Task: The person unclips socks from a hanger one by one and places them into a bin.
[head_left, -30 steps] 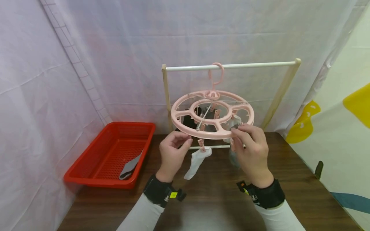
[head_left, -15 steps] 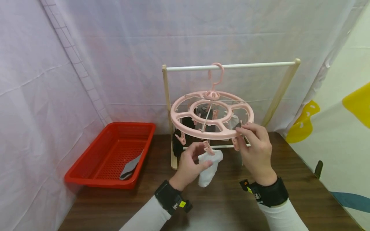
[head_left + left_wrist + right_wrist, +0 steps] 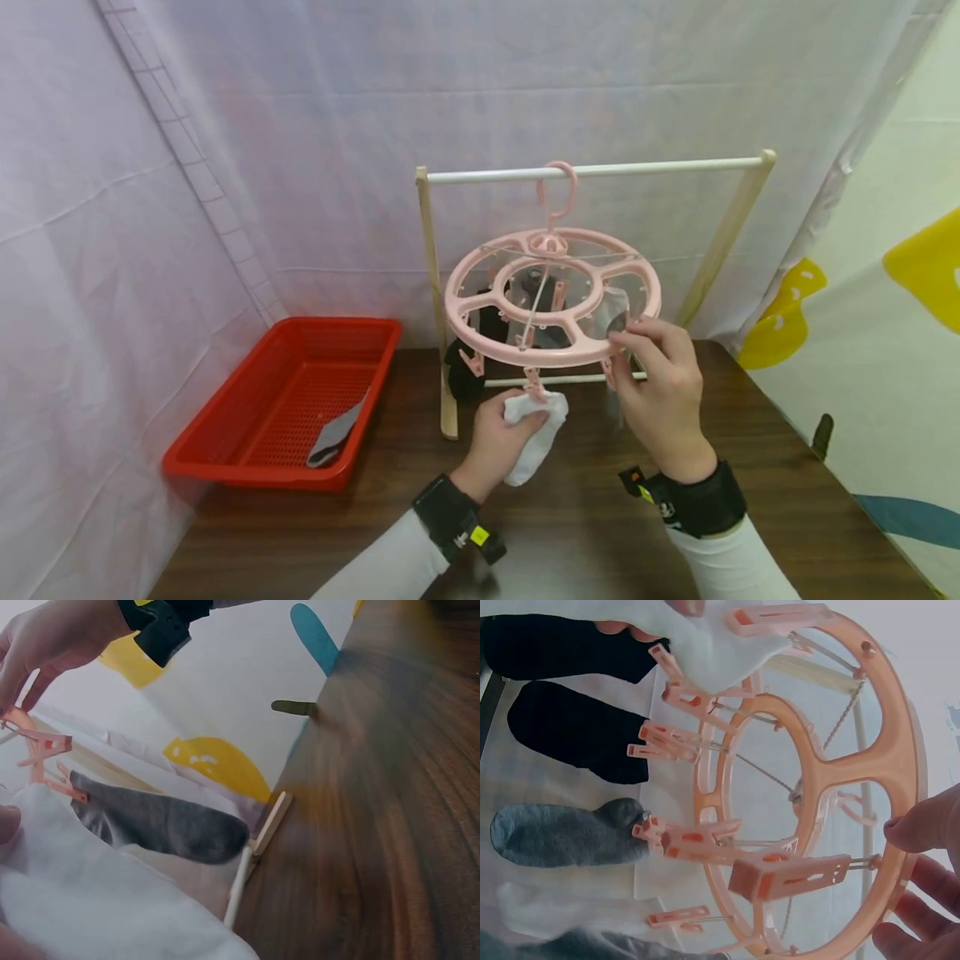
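Note:
A round pink clip hanger hangs by its hook. My right hand holds its near right rim; in the right wrist view the thumb lies on one side of the rim and the fingers on the other. My left hand pinches a white sock near its top, just below the pink clip that bears it. A dark grey sock hangs from another clip in the left wrist view. Black socks and a grey sock hang in the right wrist view.
The hanger's hook sits on the white rail of a wooden-legged rack. To the left on the brown table stands a red basket with a grey sock inside. A white curtain closes off the back.
My left hand has left the ring's rim, moved right and down, and now pinches the white sock. The right hand has stayed at the rim, shifting slightly right.

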{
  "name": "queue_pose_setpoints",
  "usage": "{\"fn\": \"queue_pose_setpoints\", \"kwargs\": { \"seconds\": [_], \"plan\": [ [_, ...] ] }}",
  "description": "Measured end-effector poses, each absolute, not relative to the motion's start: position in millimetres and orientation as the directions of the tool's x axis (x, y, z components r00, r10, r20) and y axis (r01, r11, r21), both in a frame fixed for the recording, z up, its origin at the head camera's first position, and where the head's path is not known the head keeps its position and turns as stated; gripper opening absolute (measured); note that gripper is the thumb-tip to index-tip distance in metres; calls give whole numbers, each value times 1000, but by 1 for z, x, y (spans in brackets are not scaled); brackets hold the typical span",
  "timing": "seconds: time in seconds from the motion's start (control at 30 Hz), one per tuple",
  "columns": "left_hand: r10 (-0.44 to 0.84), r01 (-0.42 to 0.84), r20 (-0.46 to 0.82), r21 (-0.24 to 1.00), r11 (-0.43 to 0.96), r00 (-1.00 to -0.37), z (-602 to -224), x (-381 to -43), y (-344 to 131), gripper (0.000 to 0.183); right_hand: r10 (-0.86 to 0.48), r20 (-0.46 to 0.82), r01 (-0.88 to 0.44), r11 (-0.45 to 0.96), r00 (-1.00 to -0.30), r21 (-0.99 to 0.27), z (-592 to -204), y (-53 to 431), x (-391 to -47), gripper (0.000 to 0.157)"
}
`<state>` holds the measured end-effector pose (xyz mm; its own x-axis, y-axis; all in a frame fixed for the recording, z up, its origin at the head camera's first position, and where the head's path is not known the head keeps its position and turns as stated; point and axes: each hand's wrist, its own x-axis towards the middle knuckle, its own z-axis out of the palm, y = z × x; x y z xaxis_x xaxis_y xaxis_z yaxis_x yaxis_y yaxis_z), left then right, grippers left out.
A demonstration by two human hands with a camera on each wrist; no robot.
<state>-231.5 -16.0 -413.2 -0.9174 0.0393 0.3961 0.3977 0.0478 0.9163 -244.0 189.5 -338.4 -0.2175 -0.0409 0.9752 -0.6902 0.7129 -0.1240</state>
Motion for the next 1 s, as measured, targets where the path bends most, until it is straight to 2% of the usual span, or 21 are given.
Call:
{"fn": "queue_pose_setpoints", "kwargs": {
  "seconds": [0.23,0.5,0.8,1.0],
  "plan": [
    [82,350,349,937,4,-934,-421,-234,-14,21,-60,968,-671,731,-245,-124,-337,191,-243,17],
    [94,305,300,952,38,-949,-428,-233,-8,21,-80,966,-664,740,-246,-108,-336,195,-241,20],
    [105,249,246,968,17,-964,-436,-233,-4,26,-210,938,-706,706,-276,-50,-333,204,-237,21],
    [107,238,234,971,22,-966,-440,-235,-4,27,-203,952,-733,679,-229,-32,-330,199,-234,18]
  ]
}}
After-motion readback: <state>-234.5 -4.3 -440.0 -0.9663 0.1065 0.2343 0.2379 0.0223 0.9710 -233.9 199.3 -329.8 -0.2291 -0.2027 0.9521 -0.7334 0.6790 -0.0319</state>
